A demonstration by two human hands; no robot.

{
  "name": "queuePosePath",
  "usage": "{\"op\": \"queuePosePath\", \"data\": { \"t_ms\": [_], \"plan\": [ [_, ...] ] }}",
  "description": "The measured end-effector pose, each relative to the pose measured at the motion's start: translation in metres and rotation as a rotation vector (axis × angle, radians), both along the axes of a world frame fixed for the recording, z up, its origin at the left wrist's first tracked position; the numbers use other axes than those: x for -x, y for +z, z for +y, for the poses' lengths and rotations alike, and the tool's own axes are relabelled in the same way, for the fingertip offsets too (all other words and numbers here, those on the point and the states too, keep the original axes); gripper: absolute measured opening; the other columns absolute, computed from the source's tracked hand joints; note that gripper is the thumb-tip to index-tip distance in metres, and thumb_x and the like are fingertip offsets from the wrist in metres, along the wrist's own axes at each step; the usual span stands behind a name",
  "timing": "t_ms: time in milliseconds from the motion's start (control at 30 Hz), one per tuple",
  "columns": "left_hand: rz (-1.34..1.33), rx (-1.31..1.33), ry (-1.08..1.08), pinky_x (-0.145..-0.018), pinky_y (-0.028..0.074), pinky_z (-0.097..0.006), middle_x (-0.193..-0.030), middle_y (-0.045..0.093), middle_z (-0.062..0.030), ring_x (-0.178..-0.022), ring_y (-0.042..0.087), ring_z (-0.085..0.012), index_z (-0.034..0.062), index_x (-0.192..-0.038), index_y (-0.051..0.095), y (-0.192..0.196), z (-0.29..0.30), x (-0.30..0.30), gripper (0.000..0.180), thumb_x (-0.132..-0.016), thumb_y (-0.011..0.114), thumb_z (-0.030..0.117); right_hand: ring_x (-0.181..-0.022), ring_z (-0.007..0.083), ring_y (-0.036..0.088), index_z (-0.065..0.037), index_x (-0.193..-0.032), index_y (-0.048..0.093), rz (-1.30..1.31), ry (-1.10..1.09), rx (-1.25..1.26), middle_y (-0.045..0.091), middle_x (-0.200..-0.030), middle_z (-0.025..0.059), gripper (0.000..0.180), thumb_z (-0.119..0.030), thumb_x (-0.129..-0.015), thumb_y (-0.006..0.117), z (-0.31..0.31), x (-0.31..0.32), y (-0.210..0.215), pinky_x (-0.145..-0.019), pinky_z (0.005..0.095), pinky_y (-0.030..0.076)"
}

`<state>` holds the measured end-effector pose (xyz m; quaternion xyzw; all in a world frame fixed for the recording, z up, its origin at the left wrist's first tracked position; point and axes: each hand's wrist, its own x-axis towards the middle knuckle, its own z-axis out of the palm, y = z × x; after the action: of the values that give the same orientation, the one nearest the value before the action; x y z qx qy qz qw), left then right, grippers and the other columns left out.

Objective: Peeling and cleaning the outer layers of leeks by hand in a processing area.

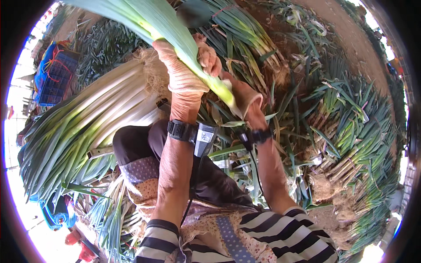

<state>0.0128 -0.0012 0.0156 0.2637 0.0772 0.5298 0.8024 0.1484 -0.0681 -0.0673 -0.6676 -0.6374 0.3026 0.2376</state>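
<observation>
A large leek (186,48) with broad green leaves and a pale yellow-green lower part slants across the top middle. My left hand (177,70), in a cream glove with bare fingertips, is closed round it. The leek's lower end lies against my right hand (240,91), also gloved, with its fingers bent in and partly hidden. A loose pale leaf end hangs by the right palm. To the left, a big pile of leeks (109,96) with white stems and roots lies close to my left forearm and knee.
Bundled leeks (252,39) lie ahead, and more rooted bundles (342,149) line the right side. Leaf scraps (280,131) litter the ground below my right hand. A blue crate (59,76) stands at the far left. Cabled devices are strapped to both wrists.
</observation>
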Motion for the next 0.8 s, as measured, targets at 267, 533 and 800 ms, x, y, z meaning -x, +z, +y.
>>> {"op": "queuePosePath", "data": {
  "t_ms": [267, 533, 800],
  "plan": [
    [-0.483, -0.433, -0.491, -0.039, 0.034, -0.027, -0.056, 0.045, -0.0020, -0.048, 0.039, -0.0137, 0.0098, -0.079, 0.050, -0.022, 0.029, -0.012, 0.059, -0.081, 0.051, 0.068, -0.089, 0.0231, 0.061, 0.000, -0.116, 0.059, 0.469, -0.612, 0.481, 0.065, -0.106, 0.0143, 0.059, -0.052, -0.088, 0.051, -0.021, -0.040, -0.056, -0.080, 0.0336, 0.045],
    [-0.549, -0.518, -0.529, -0.041, 0.035, -0.026, -0.059, 0.045, -0.0015, -0.050, 0.039, -0.0134, 0.0106, -0.080, 0.049, -0.039, 0.048, -0.012, 0.051, -0.084, 0.054, 0.061, -0.083, 0.0179, 0.062, -0.008, -0.114, 0.062, 0.658, -0.566, -0.351, 0.067, -0.094, 0.0044, 0.040, -0.028, -0.081, 0.074, -0.088, 0.010, 0.007, -0.072, 0.0308, 0.050],
    [-0.606, -0.546, -0.522, -0.043, 0.036, -0.026, -0.061, 0.045, -0.0010, -0.052, 0.039, -0.0131, 0.0115, -0.080, 0.048, -0.045, 0.044, -0.018, 0.044, -0.086, 0.057, 0.054, -0.076, 0.0112, 0.059, -0.005, -0.097, 0.070, 0.502, -0.237, -0.511, 0.064, -0.088, 0.0038, 0.015, -0.008, -0.083, 0.069, -0.085, 0.007, -0.007, -0.069, 0.0233, 0.048]
  ]
}}
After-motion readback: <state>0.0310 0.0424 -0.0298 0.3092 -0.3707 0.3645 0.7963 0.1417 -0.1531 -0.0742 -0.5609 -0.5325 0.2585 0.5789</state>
